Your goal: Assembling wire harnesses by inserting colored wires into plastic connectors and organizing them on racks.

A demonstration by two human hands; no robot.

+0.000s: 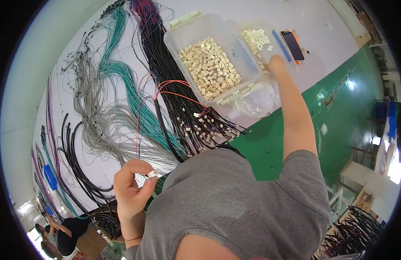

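Nearest us, our left hand (130,187) pinches a small white connector (153,173) on thin red wires (140,125), while our right hand (276,63), fingers hidden, reaches far ahead to loose connectors (257,40) beside the bin (211,58).

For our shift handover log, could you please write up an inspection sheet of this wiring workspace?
Surface: white table, mostly covered.
Job's things: clear bin of cream connector housings; small white connector.
Clutter: black phone; crumpled clear plastic bag.
Hands: left hand pinches the small connector; right hand reaches to loose housings.
Cables: black wire bundle, teal wires, grey wires, red wires.
Surroundings: green floor; another person working.
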